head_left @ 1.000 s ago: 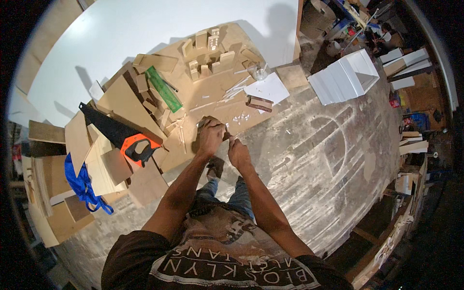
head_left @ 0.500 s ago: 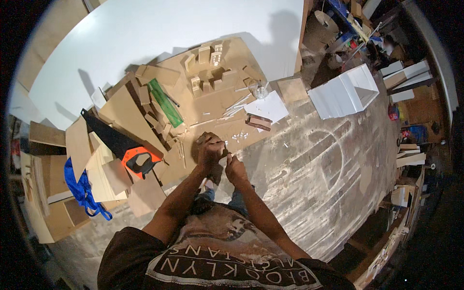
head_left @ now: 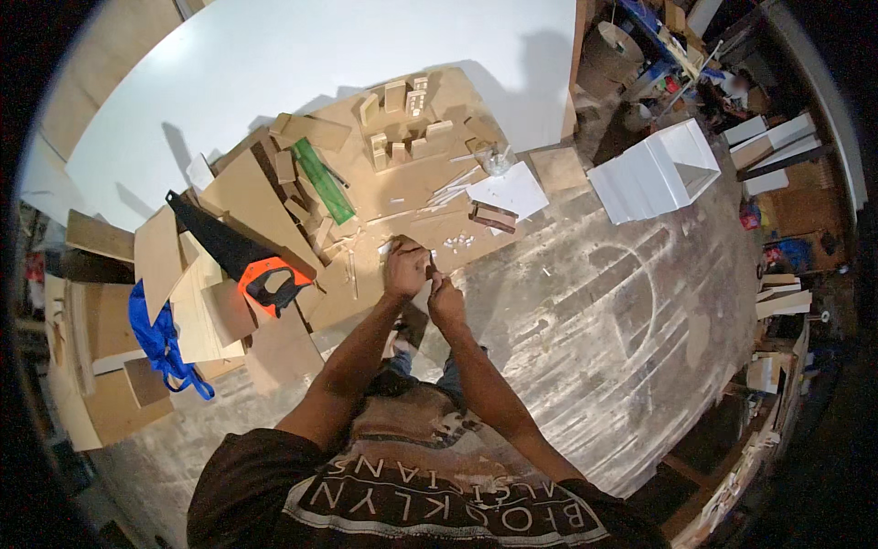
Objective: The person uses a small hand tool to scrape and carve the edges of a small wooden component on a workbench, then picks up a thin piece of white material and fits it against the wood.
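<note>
Since a second ago both hands have drawn back toward the body, off the board pile and over its near edge. The left hand [head_left: 405, 267] is curled shut, knuckles up; what it grips cannot be told. The right hand [head_left: 445, 298] sits just beside it, fingers pinched around a small thin piece [head_left: 432, 272] that touches the left hand; its kind is too small to tell.

Just beyond lie a few white bits [head_left: 457, 242] on the boards [head_left: 402, 188]. To the left is one saw [head_left: 240, 256] with a black blade and orange handle, and one blue strap [head_left: 157, 340] further left. One green strip [head_left: 322, 181] lies mid-pile, one white sheet [head_left: 508, 193] to the right. At the far end stand about six small wood blocks [head_left: 397, 123]. One white box [head_left: 655, 171] sits well apart on the floor [head_left: 585, 311].
</note>
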### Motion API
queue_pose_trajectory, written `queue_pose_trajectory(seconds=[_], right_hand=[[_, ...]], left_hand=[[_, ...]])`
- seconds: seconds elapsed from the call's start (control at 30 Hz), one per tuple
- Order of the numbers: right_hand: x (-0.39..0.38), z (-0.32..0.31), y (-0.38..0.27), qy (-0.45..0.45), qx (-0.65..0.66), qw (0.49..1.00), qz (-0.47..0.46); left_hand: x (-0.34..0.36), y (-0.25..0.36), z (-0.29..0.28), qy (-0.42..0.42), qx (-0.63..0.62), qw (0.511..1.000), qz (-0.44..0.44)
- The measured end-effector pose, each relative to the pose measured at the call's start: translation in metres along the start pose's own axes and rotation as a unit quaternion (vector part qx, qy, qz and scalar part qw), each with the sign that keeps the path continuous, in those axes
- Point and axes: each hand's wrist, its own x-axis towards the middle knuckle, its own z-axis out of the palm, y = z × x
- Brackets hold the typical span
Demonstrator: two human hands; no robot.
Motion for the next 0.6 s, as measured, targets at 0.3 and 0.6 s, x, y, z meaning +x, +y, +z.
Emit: queue_pose_trajectory(seconds=[0.3, 0.6], right_hand=[[-0.013, -0.004, 0.011, -0.011, -0.060, 0.997, 0.053], [-0.014, -0.005, 0.027, -0.005, -0.103, 0.994, 0.030]], left_hand=[[0.000, 0.019, -0.005, 0.020, -0.021, 0.998, -0.057], [0.007, 0.023, -0.032, -0.017, 0.011, 0.999, 0.032]])
